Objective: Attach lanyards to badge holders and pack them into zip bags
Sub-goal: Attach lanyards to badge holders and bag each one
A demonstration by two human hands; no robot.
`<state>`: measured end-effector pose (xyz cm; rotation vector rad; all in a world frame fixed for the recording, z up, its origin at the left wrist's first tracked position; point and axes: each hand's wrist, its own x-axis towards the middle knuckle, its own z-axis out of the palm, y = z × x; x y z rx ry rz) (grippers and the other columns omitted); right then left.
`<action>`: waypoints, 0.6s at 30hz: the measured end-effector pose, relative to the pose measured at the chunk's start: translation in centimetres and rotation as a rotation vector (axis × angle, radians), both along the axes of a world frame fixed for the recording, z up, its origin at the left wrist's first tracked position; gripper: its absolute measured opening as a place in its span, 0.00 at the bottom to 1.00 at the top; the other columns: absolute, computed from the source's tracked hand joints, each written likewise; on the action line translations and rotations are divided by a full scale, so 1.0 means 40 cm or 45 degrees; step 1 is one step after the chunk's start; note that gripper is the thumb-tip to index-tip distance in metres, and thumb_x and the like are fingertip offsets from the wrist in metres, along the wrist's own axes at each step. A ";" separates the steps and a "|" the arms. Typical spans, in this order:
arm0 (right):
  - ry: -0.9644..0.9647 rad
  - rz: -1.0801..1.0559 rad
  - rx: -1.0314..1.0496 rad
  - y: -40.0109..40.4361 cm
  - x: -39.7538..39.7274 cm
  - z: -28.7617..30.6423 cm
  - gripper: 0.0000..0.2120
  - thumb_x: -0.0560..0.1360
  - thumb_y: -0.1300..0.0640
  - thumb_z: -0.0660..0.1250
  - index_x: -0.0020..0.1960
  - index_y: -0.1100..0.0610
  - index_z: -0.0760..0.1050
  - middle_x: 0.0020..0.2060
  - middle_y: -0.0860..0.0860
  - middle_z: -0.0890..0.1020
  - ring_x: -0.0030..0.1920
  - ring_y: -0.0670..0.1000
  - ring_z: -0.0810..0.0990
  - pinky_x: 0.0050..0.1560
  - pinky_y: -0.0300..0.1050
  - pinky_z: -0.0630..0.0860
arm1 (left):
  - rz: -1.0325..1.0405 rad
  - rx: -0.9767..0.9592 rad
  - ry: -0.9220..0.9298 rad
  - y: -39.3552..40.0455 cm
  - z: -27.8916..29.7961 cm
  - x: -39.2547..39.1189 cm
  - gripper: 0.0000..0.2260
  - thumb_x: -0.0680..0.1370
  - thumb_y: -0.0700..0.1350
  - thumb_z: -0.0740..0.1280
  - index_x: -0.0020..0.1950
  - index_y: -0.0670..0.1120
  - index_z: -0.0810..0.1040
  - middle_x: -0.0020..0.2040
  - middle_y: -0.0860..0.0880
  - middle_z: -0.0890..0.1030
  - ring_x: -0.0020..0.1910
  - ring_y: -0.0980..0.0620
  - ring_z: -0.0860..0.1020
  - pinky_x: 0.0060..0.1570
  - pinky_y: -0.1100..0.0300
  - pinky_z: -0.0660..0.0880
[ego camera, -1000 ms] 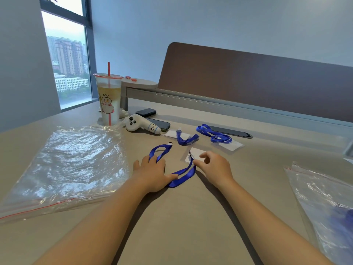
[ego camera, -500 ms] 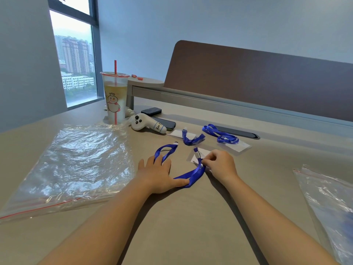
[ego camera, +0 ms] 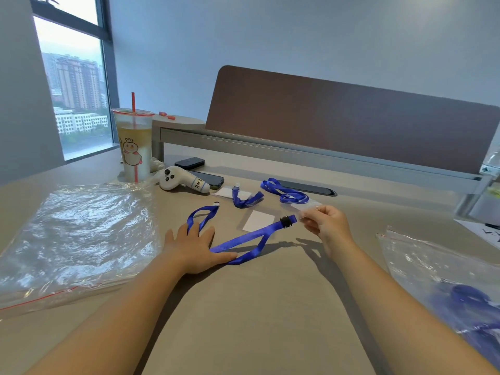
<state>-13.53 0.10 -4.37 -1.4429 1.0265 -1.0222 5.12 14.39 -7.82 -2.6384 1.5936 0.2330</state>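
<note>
Head view: the left hand is lying flat, pinning the blue lanyard while the right hand is pinching its clear badge holder, drawing the strap taut.

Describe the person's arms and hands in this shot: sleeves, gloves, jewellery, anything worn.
Both forearms are bare from the bottom edge of the frame to the wrists; no sleeve shows on either. The left hand and the right hand wear no gloves. No watch, bracelet or ring is visible on either, and no markings show. The upper arms lie outside the picture.
</note>
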 end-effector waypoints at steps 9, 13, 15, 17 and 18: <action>-0.016 0.000 -0.054 0.027 0.007 -0.049 0.05 0.77 0.60 0.60 0.44 0.54 0.72 0.36 0.52 0.76 0.34 0.49 0.79 0.29 0.36 0.78 | 0.025 -0.163 0.022 -0.008 0.013 -0.003 0.31 0.70 0.71 0.52 0.67 0.53 0.65 0.72 0.47 0.60 0.72 0.44 0.56 0.69 0.44 0.55; 0.103 0.022 -0.132 0.023 0.003 -0.050 0.08 0.76 0.58 0.62 0.53 0.58 0.76 0.33 0.50 0.75 0.29 0.47 0.72 0.23 0.31 0.73 | 0.061 -0.312 -0.038 -0.039 0.031 -0.024 0.33 0.72 0.68 0.52 0.71 0.51 0.61 0.74 0.47 0.60 0.73 0.46 0.56 0.70 0.45 0.56; 0.169 0.023 -0.227 0.018 0.007 -0.052 0.11 0.76 0.58 0.61 0.56 0.59 0.77 0.34 0.47 0.75 0.32 0.44 0.71 0.28 0.32 0.70 | 0.043 -0.390 -0.075 -0.069 0.041 -0.039 0.32 0.73 0.67 0.53 0.70 0.50 0.63 0.72 0.48 0.64 0.71 0.47 0.60 0.68 0.47 0.61; 0.233 0.036 -0.276 0.020 0.010 -0.056 0.13 0.78 0.58 0.59 0.59 0.58 0.76 0.37 0.46 0.75 0.35 0.43 0.71 0.32 0.30 0.68 | 0.032 -0.424 -0.069 -0.106 0.053 -0.052 0.31 0.74 0.66 0.55 0.70 0.49 0.64 0.70 0.47 0.67 0.69 0.47 0.65 0.65 0.50 0.65; 0.256 0.047 -0.284 0.020 0.009 -0.059 0.14 0.78 0.58 0.57 0.61 0.58 0.75 0.40 0.46 0.76 0.37 0.43 0.71 0.31 0.29 0.68 | 0.035 -0.414 -0.051 -0.129 0.058 -0.059 0.30 0.74 0.66 0.55 0.70 0.49 0.64 0.69 0.47 0.69 0.68 0.47 0.67 0.63 0.50 0.68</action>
